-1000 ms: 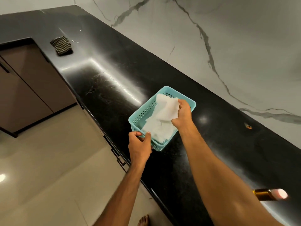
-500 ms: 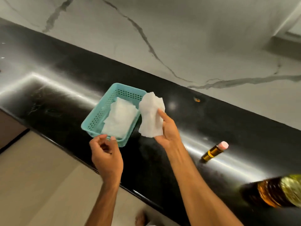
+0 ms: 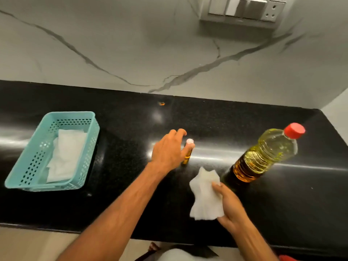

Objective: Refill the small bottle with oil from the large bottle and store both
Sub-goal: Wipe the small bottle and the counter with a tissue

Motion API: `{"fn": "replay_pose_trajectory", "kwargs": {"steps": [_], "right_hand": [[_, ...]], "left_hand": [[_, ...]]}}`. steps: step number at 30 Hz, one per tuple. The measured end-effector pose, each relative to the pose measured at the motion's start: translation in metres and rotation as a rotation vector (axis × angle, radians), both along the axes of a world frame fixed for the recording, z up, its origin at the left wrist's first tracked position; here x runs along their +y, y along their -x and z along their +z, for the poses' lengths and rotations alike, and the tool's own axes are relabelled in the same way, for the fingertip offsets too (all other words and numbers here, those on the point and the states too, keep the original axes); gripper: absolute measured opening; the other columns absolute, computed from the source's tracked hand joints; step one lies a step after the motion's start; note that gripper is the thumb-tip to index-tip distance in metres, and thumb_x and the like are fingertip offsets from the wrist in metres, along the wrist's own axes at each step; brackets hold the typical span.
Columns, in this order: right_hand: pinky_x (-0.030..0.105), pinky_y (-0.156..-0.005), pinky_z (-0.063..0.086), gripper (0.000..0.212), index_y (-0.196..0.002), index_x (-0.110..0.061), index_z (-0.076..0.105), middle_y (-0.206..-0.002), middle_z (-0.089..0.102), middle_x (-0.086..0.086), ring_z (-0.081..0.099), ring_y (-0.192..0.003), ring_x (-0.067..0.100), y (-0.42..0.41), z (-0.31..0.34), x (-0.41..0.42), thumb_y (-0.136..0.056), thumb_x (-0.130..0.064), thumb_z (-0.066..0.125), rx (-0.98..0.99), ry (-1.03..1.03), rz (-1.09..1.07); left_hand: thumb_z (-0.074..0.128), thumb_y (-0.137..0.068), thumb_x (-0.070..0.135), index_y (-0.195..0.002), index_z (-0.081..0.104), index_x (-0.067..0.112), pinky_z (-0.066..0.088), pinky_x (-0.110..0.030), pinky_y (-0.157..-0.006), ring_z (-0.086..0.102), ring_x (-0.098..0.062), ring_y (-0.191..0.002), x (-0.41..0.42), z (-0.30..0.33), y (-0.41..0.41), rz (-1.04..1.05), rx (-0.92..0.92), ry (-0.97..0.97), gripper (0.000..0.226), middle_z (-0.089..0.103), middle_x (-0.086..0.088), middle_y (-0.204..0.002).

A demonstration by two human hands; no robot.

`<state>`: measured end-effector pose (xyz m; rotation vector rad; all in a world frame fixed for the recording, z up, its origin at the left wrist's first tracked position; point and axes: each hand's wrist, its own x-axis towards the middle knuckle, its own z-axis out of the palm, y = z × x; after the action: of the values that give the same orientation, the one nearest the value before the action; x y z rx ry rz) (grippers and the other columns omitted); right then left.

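Observation:
A small amber bottle (image 3: 187,157) with a pink cap stands mid-counter. My left hand (image 3: 168,150) reaches over it with fingers spread; the thumb lies against the bottle's neck, and the fingers are not closed round it. To the right stands the large bottle (image 3: 263,155) of yellow oil, its red cap on. Near the counter's front edge my right hand (image 3: 232,206) grips a crumpled white tissue (image 3: 205,196), just left of the large bottle's base.
A teal perforated basket (image 3: 70,115) with more white tissues (image 3: 66,153) sits at the left on the black counter (image 3: 131,185). A marble wall with a switch panel (image 3: 243,10) rises behind. A small orange speck (image 3: 161,103) lies near the wall.
My right hand pulled a tissue out of the basket and carried it right. My left hand let go of the basket and moved to the small bottle. The view swung right.

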<state>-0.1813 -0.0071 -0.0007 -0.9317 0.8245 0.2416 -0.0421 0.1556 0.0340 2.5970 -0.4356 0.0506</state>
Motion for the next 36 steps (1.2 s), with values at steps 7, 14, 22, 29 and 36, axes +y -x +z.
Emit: {"fn": "replay_pose_trajectory", "kwargs": {"steps": [7, 14, 22, 29, 36], "right_hand": [[0.037, -0.073, 0.054, 0.016, -0.104, -0.017, 0.066, -0.094, 0.070, 0.004, 0.066, -0.083, 0.019, -0.053, 0.006, -0.024, -0.099, -0.016, 0.051, -0.201, 0.424, -0.202], [0.023, -0.066, 0.046, 0.022, -0.088, -0.024, 0.064, -0.091, 0.068, 0.016, 0.058, -0.077, 0.009, -0.086, 0.007, 0.002, -0.098, -0.012, 0.048, -0.438, 0.709, 0.019], [0.026, -0.080, 0.049, 0.028, -0.114, -0.017, 0.068, -0.102, 0.071, 0.000, 0.063, -0.094, 0.011, -0.071, 0.005, 0.020, -0.104, -0.020, 0.041, -0.623, 0.653, 0.188], [0.033, -0.074, 0.049, 0.028, -0.114, -0.020, 0.066, -0.095, 0.069, -0.005, 0.061, -0.086, 0.009, -0.064, 0.007, 0.012, -0.104, -0.023, 0.041, -0.674, 0.755, 0.178], [0.024, -0.077, 0.045, 0.027, -0.108, -0.020, 0.067, -0.094, 0.069, -0.008, 0.061, -0.086, 0.003, -0.067, 0.013, 0.000, -0.104, -0.018, 0.041, -0.714, 0.667, 0.178]], "left_hand": [[0.051, -0.095, 0.042, -0.107, 0.048, 0.019, 0.044, -0.038, -0.064, 0.062, -0.028, -0.087, -0.043, -0.004, -0.019, -0.128, 0.069, -0.345, 0.026, 0.059, -0.004, -0.101], [0.055, -0.092, 0.039, -0.100, 0.052, 0.020, 0.053, -0.045, -0.076, 0.062, -0.027, -0.088, -0.042, 0.004, -0.002, -0.094, 0.172, -0.184, 0.021, 0.064, -0.002, -0.098], [0.058, -0.092, 0.033, -0.094, 0.054, 0.016, 0.053, -0.045, -0.070, 0.061, -0.024, -0.078, -0.036, 0.019, 0.021, -0.022, 0.071, 0.004, 0.017, 0.065, -0.001, -0.089], [0.059, -0.092, 0.038, -0.092, 0.052, 0.024, 0.048, -0.031, -0.061, 0.055, -0.008, -0.066, -0.036, 0.028, 0.023, 0.042, 0.031, 0.112, 0.015, 0.055, 0.012, -0.075], [0.058, -0.092, 0.028, -0.099, 0.055, 0.024, 0.051, -0.040, -0.077, 0.058, -0.013, -0.084, -0.037, 0.044, 0.029, -0.202, 0.055, 0.051, 0.009, 0.061, 0.008, -0.093]]}}
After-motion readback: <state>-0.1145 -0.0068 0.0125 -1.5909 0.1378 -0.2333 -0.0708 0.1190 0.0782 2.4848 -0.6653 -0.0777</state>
